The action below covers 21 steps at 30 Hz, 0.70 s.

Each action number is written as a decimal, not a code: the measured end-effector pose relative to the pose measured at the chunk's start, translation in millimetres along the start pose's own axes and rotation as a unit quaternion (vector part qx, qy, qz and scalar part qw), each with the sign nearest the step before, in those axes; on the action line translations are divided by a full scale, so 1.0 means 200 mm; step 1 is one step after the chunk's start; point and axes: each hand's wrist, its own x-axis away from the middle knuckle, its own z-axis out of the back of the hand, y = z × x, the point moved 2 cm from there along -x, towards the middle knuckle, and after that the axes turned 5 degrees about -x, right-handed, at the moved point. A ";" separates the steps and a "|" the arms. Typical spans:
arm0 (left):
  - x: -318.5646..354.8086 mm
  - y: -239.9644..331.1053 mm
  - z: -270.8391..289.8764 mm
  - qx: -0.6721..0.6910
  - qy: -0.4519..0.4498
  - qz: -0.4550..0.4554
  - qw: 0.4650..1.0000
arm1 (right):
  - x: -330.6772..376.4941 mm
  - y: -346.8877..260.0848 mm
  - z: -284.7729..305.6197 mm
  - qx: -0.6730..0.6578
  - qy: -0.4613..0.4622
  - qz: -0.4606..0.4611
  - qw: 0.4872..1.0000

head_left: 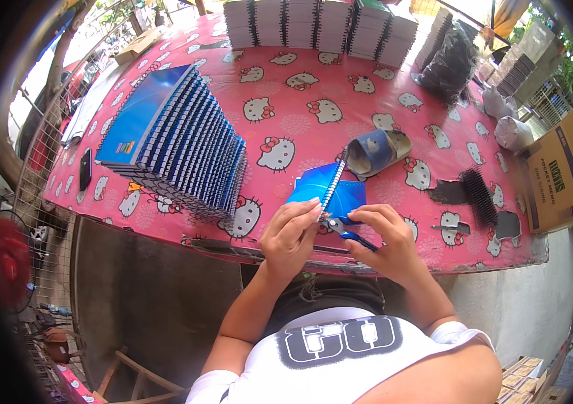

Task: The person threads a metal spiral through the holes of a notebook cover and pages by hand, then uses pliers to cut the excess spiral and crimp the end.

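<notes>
Straight ahead at twelve o'clock, I'm pinching the small blue notebook (pixel 352 193) by its near end with my left hand (pixel 290 234), while my right hand (pixel 395 241) is gripping the blue-handled pliers (pixel 354 237) beside it. The coil (pixel 333 187) is already running along the spine; its near end, I'd judge, is still needing work. At ten o'clock, a coil-bound notebook stack (pixel 188 138) is standing. My grip is hiding the coil's tip, and I'm not making out whether the pliers are biting.
</notes>
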 end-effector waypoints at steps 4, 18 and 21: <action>-0.01 0.02 0.02 -0.009 -0.003 -0.044 0.999 | 0.06 0.07 -0.03 -0.389 -0.125 -0.337 0.848; -0.74 0.02 1.04 -0.031 0.419 0.071 0.905 | 0.31 0.47 0.21 0.261 -0.068 -0.237 0.933; -0.79 0.02 0.99 0.030 0.387 0.000 0.922 | -0.03 0.30 0.28 0.170 0.049 -0.078 0.981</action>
